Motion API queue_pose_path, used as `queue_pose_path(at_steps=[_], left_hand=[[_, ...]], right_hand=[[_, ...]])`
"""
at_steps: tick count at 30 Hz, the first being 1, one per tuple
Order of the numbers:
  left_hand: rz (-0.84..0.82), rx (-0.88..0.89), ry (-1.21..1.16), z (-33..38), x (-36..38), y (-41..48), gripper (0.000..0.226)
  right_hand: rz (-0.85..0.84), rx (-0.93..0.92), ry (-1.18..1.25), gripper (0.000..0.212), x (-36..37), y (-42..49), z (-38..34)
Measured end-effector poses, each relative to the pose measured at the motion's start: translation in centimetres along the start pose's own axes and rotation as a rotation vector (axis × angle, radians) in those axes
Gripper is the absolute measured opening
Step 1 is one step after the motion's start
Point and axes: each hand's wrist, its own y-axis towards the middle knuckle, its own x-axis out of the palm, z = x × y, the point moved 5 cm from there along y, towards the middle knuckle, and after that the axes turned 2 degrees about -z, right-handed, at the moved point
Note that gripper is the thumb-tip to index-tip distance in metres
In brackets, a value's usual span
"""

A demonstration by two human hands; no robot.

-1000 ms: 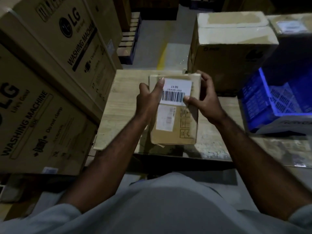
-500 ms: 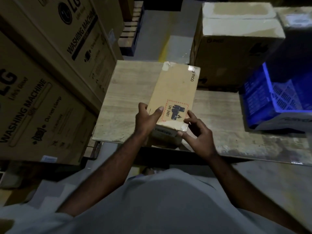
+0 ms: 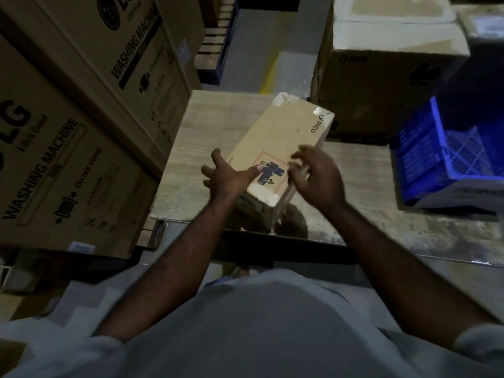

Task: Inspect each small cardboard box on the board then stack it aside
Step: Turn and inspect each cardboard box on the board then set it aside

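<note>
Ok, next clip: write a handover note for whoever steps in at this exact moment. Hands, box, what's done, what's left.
Left hand: holds the small cardboard box at its near left edge, thumb on the top face.
Right hand: at the box's near right edge, blurred; grip unclear.
Box: tilted over the board, hazard-label face up.
Done: box picked up, under inspection.
Left: finish the check, then stack it aside; no stack of small boxes is in view.
</note>
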Motion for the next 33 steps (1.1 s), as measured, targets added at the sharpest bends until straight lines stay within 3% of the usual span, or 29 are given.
queue_pose_path(at_steps=[2, 5, 8, 10, 14, 16, 22, 28, 33], left_hand=[[-0.02, -0.024, -0.108, -0.4, 0.9, -0.8, 0.122], [-0.06, 0.056, -0.157, -0.2, 1.0, -0.6, 0.113], [-0.079, 0.083, -0.142, -0.1, 0.3, -0.1, 0.101], [-0.076, 0.106, -0.141, 0.0, -0.2, 0.5, 0.098], [-0.046, 0.245, -0.105, 0.7, -1.1, 1.9, 0.106], [-0.048, 0.321, -0.087, 1.3, -1.4, 2.6, 0.108], [-0.047, 0.496, -0.018, 3.5, -1.9, 4.0, 0.09], [-0.073, 0.509, 0.186, 4.9, -1.4, 3.6, 0.074], [0.054, 0.429, 0.373, 5.4, 0.2, 1.8, 0.072]], right_hand=[[-0.108, 0.156, -0.105, 0.046, -0.4, 4.1, 1.9], [-0.231, 0.339, -0.197, 0.075, -1.4, 9.0, 4.3], [-0.326, 0.359, -0.048, 0.083, -1.5, 11.7, 6.2], [-0.298, 0.387, 0.023, 0.084, -2.0, 11.9, 7.2], [-0.164, 0.421, -0.085, 0.064, -3.3, 8.8, 9.9], [-0.098, 0.469, -0.073, 0.064, -4.0, 5.7, 10.5], [0.125, 0.615, 0.008, 0.05, -4.0, -2.1, 9.5], [0.164, 0.624, 0.039, 0.044, -4.2, -3.7, 9.4], [0.133, 0.629, 0.192, 0.036, -3.9, -3.4, 9.5]])
